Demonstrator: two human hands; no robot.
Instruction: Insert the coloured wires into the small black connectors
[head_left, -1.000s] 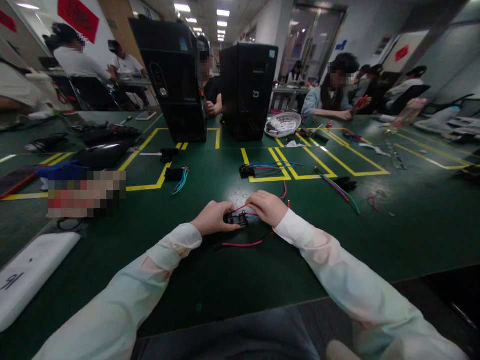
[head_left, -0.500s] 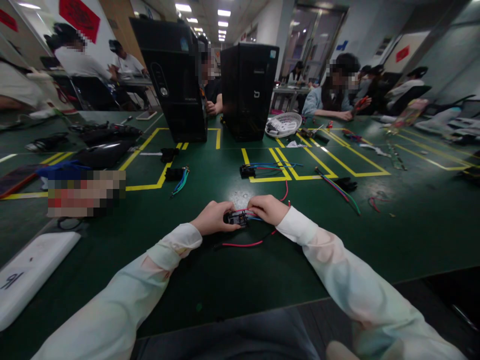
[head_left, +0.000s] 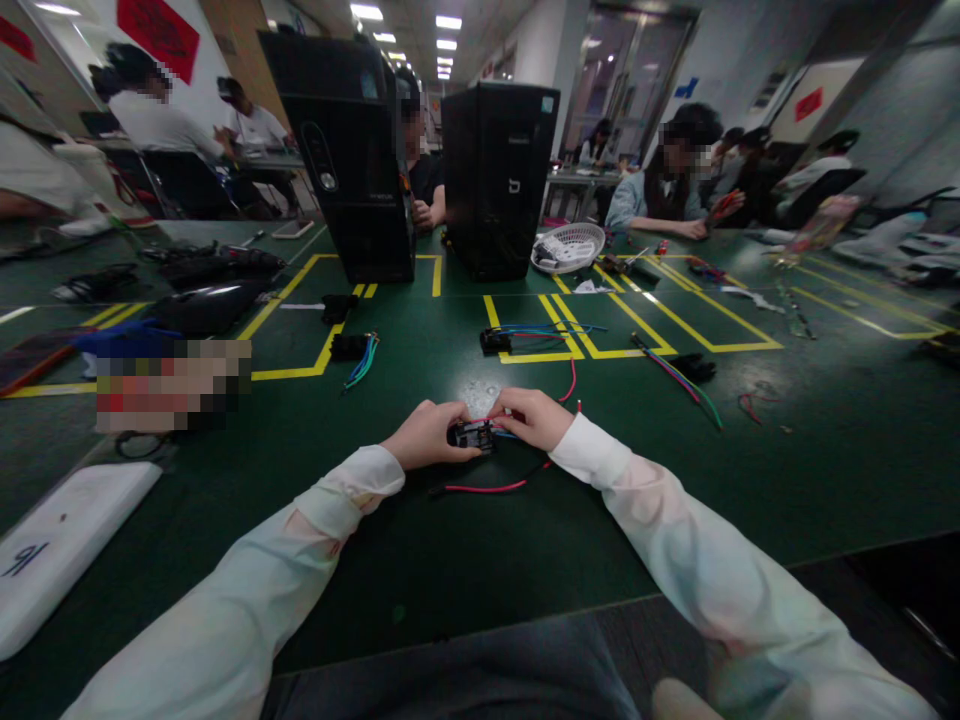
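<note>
— What are the fingers doing?

— The left hand [head_left: 427, 434] is closing its fingers [head_left: 454, 452] on the left end of a small black connector block [head_left: 471, 436], pinning it just above the green worktop [head_left: 465, 540]. The right hand [head_left: 534, 417] is curling over the block's right end, fingers bunched together on the thin wires [head_left: 501, 433] there; which wire they are pinching is too small to tell.

— And the block itself?

— It is sitting between both hands, mostly covered by them, so its face is hard to make out.

— Around the fingers?

— A red wire [head_left: 484, 488] is trailing on the worktop just nearer than the hands, its far end slipping under the right wrist. Beyond the fingers another black connector [head_left: 495, 342] with blue wires is lying on yellow tape, and two black computer towers [head_left: 499, 180] are standing well beyond that.
</note>
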